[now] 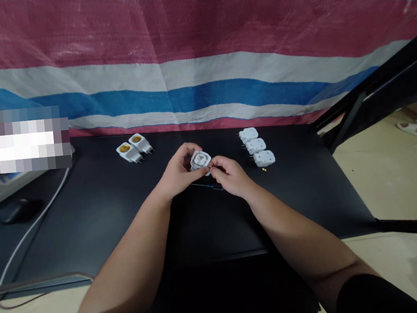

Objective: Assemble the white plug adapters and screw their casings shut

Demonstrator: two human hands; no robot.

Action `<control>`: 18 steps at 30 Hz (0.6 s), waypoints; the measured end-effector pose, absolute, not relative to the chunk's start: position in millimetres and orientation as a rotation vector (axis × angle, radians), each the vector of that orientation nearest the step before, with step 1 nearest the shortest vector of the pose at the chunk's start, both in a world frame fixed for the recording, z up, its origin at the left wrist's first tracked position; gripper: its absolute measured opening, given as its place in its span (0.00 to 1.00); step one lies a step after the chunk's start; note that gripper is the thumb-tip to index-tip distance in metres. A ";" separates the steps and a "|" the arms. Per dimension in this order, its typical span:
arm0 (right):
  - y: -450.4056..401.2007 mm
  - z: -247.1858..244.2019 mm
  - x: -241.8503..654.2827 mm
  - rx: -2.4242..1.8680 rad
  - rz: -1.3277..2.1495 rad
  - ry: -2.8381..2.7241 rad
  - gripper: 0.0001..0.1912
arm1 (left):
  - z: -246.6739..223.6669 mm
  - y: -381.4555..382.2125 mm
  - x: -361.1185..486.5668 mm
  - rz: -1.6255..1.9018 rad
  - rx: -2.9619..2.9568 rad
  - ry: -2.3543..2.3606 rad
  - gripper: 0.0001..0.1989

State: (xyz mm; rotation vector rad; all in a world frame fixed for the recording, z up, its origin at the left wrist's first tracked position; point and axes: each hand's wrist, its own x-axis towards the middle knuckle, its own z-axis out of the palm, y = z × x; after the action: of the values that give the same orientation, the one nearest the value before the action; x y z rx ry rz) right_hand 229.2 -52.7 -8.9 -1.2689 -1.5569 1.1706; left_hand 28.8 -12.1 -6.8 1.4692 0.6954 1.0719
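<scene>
Over the middle of the black table, my left hand (180, 172) is closed around a white plastic housing (200, 160), whose open face shows its inner parts. My right hand (231, 175) pinches at the housing's lower right edge; the small piece between its fingertips is too small to name. Below the hands lies a thin dark tool (215, 187), partly hidden. To the right, three white plug units (255, 146) sit in a slanted row, with tiny brass pieces (264, 170) beside the nearest. Two white socket plugs (130, 152) with yellow round openings lie to the left.
The black table (119, 222) holds a dark mouse (21, 211) and a white cable (35, 223) at the left, near a pixelated object. A striped sheet (193, 70) hangs behind. Black frame bars (357, 109) stand at the right.
</scene>
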 end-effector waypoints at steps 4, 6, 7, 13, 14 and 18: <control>-54.9 -5.4 230.0 -1.291 1.049 -1.638 0.08 | -6.5 -12.3 28.6 1.066 1.484 0.713 0.26; -55.1 -8.0 229.4 -1.309 1.057 -1.616 0.09 | -7.2 -12.3 29.4 1.066 1.483 0.716 0.26; -55.1 -9.8 228.7 -1.317 1.064 -1.594 0.09 | -7.8 -12.3 30.1 1.073 1.480 0.713 0.26; -55.0 -11.7 223.9 -1.357 0.982 -1.565 0.07 | -11.1 -14.7 34.7 1.115 1.495 0.733 0.26; -55.2 -10.2 223.5 -1.360 0.957 -1.572 0.06 | -11.4 -15.3 35.0 1.119 1.501 0.742 0.26; -55.7 -5.1 222.3 -1.382 0.902 -1.599 0.06 | -12.1 -16.5 35.0 1.137 1.538 0.779 0.26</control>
State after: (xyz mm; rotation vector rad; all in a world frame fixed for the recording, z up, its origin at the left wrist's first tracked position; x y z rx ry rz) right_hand 222.3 -55.7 -5.1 -1.3820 -1.5987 0.9017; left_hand 35.0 -16.5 -12.1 1.5376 0.7787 1.1365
